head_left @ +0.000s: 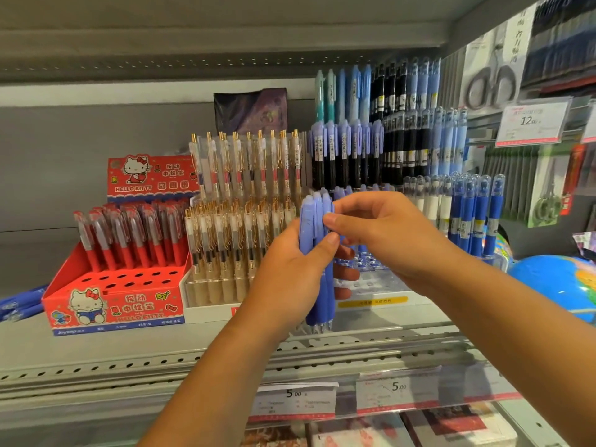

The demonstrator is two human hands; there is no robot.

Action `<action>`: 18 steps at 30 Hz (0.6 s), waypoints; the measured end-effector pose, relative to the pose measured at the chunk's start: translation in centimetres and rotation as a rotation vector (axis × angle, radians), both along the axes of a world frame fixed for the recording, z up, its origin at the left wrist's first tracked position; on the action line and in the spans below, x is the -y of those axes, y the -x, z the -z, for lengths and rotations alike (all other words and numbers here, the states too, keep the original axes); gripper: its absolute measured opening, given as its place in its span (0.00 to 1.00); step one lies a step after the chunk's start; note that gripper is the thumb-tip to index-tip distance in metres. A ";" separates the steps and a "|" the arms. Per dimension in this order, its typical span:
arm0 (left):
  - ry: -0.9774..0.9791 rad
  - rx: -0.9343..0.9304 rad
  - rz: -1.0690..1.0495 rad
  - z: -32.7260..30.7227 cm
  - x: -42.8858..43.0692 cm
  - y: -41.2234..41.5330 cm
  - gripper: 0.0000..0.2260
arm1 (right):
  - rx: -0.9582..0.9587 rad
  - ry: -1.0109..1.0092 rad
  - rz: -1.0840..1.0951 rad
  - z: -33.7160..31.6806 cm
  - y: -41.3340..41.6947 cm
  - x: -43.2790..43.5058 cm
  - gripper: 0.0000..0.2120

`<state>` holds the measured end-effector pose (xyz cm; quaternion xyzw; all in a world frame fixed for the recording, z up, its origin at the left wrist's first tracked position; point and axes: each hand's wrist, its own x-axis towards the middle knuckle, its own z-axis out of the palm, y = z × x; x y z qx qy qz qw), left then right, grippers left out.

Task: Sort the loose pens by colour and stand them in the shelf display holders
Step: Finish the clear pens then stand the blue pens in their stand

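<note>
Shelf (225, 346): grey perforated metal, matte, price-tag strip along its front edge. Carries the displays in a row from left end toward right.

Tiered clear holder (380, 279) at the shelf's right half: hard transparent plastic, drilled with round sockets. Rear tiers full of upright pens; front row shows open sockets, just behind and below the hands.

Red cardboard display box (113, 301), left of centre at the front edge: printed glossy card, several empty holes in front of its red pens. Cream-and-gold clip pens (232, 246) stand between it and the clear holder.

Loose blue pens (19, 304) lie flat at the shelf's far left edge.

Left hand (290, 279): wrapped around a bundle of periwinkle-blue pens (317, 253), smooth rubbery barrels, long axis near vertical, tips down, click ends up, held above the front edge.

Right hand (387, 233): thumb and forefinger pinching the top of one pen in the bundle.

Judgement: the right hand is nearer the open sockets, which lie just beyond and below the bundle; a pen lifted out already stands upright for insertion.
</note>
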<state>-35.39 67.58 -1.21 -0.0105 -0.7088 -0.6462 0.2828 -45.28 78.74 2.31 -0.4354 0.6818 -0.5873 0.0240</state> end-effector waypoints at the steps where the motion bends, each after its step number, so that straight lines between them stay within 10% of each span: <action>1: 0.001 0.002 -0.003 0.0 0.0 0.1 0.13 | 0.005 0.004 0.004 0.1 0.2 -0.1 0.06; 18: 0.078 -0.087 -0.110 0.0 0.6 0.3 0.05 | -0.184 0.222 0.323 -2.1 5.6 0.0 0.10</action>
